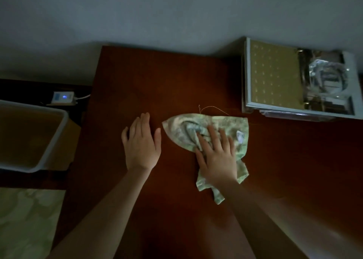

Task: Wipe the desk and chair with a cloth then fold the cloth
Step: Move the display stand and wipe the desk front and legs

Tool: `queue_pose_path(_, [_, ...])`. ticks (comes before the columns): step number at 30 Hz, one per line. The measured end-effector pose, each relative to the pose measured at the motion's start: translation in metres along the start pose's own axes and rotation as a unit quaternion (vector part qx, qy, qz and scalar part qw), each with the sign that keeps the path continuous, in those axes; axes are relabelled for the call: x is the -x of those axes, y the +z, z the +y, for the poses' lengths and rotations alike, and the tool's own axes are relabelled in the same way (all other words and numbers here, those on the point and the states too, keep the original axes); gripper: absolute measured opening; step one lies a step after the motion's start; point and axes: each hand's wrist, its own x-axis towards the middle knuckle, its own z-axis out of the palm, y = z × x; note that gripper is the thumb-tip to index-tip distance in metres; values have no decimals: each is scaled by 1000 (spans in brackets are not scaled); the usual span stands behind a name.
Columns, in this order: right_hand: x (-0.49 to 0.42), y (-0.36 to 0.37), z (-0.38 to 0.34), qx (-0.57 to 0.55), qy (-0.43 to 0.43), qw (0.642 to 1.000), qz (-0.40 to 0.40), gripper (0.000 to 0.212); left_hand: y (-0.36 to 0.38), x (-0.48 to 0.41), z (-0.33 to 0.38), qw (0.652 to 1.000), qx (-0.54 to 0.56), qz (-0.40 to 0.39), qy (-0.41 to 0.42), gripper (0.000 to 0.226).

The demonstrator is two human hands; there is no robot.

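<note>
We press the right hand (216,156), fingers spread, onto the cloth (233,124) to drive it — the left hand (141,146), flat alongside, braces on the desk (157,78).

Nothing was legible. The tag (240,136) at the cloth's (180,128) 3 o'clock edge was blurred; the device (62,97) at 9 o'clock showed a blurred blue mark.

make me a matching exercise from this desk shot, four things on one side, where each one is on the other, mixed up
1 crumpled green patterned cloth
2 left hand
3 open ring binder with a gold page
4 white plastic tub

a far right corner of the dark wooden desk
b flat on bare wood
c left of the desk
d under the right hand

Pairs: 1-d, 2-b, 3-a, 4-c
</note>
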Motion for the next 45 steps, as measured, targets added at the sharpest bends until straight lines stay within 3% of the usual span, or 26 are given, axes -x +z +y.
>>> queue_pose_path(12, [-197,-53,21,-71,93,991,62,54,5,-5,-1,1000,3,29,7,54])
queue_pose_path(18, [-170,-47,7,-19,42,999,14,55,6,-4,-2,999,28,14,12,58])
queue_pose_path(20, [-135,-38,-19,53,-16,998,-20,56,5,-1,-3,996,81,29,6,58])
queue_pose_path(22, [-92,-21,-53,78,-153,985,-31,56,1,2,-10,985,147,74,-47,57])
queue_pose_path(25, [-54,-3,-90,52,-425,903,-34,44,-13,0,-35,957,191,135,-171,58])
queue_pose_path(27, [-86,-6,-95,57,-487,871,-25,40,-22,-4,-63,952,167,146,-213,57])
queue_pose_path(29, [-139,-16,-94,55,-382,922,19,55,-31,-12,-93,950,161,139,-228,55])
queue_pose_path(31, [-184,-32,-84,29,-100,994,43,59,-38,-15,-111,937,208,104,-262,54])
queue_pose_path(33, [-207,-44,-71,-63,153,985,56,51,-41,-14,-116,925,244,59,-286,58])
queue_pose_path(34, [-211,-48,-70,-91,221,969,58,51,-43,-13,-114,922,256,46,-286,60])
queue_pose_path(36, [-221,-51,-88,-109,281,952,56,52,-49,-13,-116,909,291,24,-297,63])
queue_pose_path(37, [-228,-51,-104,-108,286,950,58,52,-52,-14,-118,885,339,4,-319,62])
queue_pose_path(40, [-239,-43,-173,-71,173,981,56,51,-64,-22,-129,781,500,-55,-371,64])
queue_pose_path(42, [-231,-34,-229,-29,24,999,38,51,-67,-24,-133,774,514,-78,-362,63])
queue_pose_path(45, [-217,-28,-273,-5,-144,990,6,47,-63,-21,-136,798,486,-89,-344,63])
